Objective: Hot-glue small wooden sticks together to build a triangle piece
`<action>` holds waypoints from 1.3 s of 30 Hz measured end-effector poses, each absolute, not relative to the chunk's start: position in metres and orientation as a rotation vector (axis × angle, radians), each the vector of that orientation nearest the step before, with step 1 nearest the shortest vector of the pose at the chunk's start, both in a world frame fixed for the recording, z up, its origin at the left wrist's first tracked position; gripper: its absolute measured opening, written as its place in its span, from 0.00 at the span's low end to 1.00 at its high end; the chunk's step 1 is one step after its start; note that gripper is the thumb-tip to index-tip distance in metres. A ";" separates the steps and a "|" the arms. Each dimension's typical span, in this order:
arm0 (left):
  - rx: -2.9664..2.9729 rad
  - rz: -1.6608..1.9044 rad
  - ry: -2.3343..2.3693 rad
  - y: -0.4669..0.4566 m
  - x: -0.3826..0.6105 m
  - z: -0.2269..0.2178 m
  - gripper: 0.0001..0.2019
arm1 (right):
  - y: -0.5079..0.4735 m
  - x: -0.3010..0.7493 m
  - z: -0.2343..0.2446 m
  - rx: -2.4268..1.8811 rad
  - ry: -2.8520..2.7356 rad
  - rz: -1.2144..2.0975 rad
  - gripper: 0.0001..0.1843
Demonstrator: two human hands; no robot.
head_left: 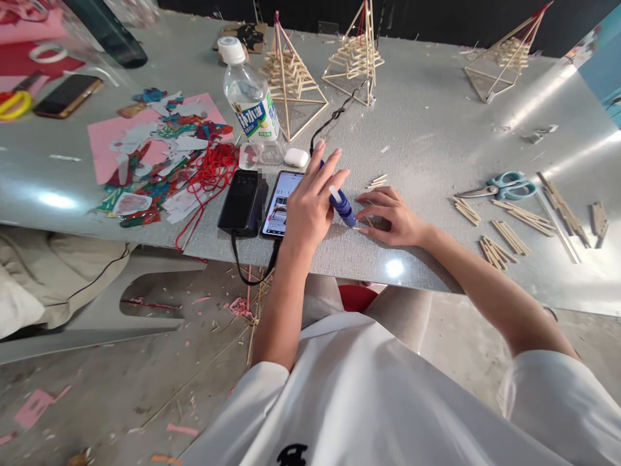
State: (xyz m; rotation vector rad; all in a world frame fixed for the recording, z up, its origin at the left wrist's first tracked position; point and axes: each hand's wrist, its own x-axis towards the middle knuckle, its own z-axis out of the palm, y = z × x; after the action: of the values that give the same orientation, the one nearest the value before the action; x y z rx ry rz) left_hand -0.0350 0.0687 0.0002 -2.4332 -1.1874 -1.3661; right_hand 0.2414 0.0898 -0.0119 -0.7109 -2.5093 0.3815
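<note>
My left hand (310, 204) is closed around a blue hot glue gun (343, 208), with a white glue stick poking out of its back. The gun's front end points down at the table just in front of my right hand (398, 219). My right hand rests on the table, its fingertips closed at a small wooden stick (357, 228) under the gun; most of that stick is hidden. Several short sticks (377, 181) lie just beyond my right fingers. A lit phone (282, 210) lies partly beneath my left hand.
Wooden pyramid frames (303, 90) stand along the back near a plastic bottle (252, 97). Left are a black power bank (241, 204), red string (213, 168) and paper scraps (160, 142). Right are scissors (509, 186) and stick bundles (512, 237). A black cable (334, 115) runs behind the gun.
</note>
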 end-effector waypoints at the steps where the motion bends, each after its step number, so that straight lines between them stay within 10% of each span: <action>1: -2.430 -1.368 -1.183 0.068 -0.035 0.000 0.32 | 0.090 0.241 -0.012 -0.711 -2.510 0.385 0.19; 39: -2.447 -1.396 -1.249 0.067 -0.034 0.001 0.31 | 0.089 0.240 -0.010 -0.731 -2.503 0.419 0.20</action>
State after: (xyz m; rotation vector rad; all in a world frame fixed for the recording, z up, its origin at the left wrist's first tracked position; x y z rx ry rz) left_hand -0.0342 0.0674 0.0011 -2.4465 -1.2491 -1.3956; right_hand 0.2405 0.0889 -0.0098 -0.7309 -2.5030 0.4189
